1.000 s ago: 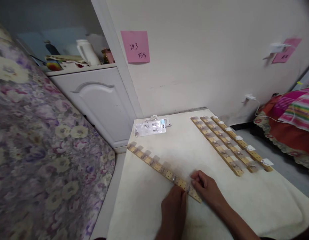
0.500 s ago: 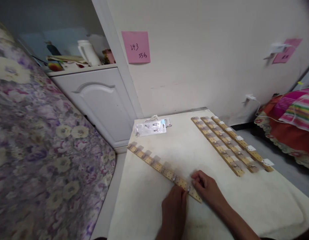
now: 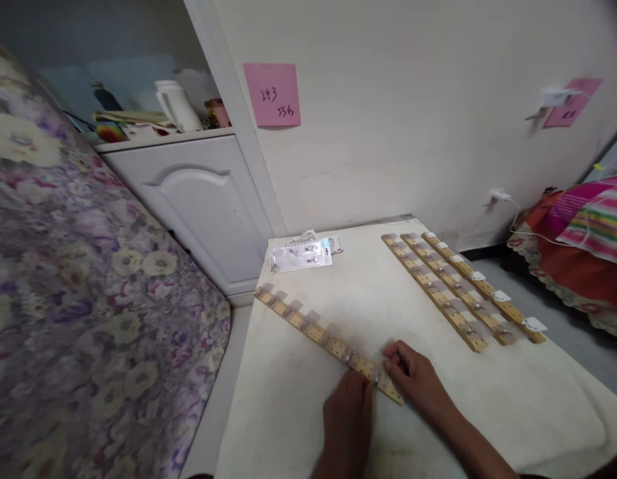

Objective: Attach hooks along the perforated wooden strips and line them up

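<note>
A long wooden strip point(image 3: 315, 332) with rows of small holes lies diagonally on the table. Small metal pieces and clear, tag-like flaps sit along it at intervals. At its near end, my left hand point(image 3: 348, 412) is closed, fingertips pressed together against the strip's near edge beside a metal piece point(image 3: 377, 378). What those fingers pinch is hidden. Across the strip, my right hand point(image 3: 411, 372) has curled fingers, with thumb and forefinger close together by the same metal piece. Whatever it may hold is too small to make out.
Three similar wooden strips point(image 3: 432, 286) lie side by side at the table's right, the outermost carrying white tags point(image 3: 501, 295). Clear blister packs point(image 3: 301, 255) rest at the back left. A floral curtain point(image 3: 108, 299) hangs left of the table point(image 3: 278, 399); a wall stands behind.
</note>
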A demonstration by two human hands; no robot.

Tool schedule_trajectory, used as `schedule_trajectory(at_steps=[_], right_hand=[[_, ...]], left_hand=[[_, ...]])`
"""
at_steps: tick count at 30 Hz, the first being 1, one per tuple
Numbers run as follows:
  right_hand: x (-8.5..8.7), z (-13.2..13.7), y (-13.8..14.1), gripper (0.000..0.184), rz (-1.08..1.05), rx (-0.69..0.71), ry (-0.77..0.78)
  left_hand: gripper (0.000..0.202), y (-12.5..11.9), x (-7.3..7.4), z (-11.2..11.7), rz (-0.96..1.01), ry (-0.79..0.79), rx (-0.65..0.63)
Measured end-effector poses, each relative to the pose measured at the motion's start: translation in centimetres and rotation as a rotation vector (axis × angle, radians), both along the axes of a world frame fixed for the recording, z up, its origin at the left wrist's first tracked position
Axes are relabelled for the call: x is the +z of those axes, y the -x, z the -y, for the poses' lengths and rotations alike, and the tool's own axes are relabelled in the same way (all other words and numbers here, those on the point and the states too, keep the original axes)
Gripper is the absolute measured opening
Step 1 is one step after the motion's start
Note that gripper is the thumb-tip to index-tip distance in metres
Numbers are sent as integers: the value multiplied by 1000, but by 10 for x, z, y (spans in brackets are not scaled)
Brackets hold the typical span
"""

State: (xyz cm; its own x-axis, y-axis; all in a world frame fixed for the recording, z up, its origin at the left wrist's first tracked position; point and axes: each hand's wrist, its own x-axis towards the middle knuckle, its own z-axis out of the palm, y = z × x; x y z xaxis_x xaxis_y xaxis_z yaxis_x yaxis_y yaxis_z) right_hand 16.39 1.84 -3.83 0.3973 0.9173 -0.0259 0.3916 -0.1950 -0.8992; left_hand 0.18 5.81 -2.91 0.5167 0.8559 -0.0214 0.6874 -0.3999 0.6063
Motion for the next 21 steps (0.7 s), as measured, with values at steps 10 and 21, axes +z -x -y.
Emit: schedule_trajectory(at_steps=[10,21], right_hand=[[3,0,0,12,19,6,6],[7,-3,5,19,77,-32,60]], left_hand=[[19,-1,5,1,1,10,-7],[18,-1,2,0,-8,-4,-6]])
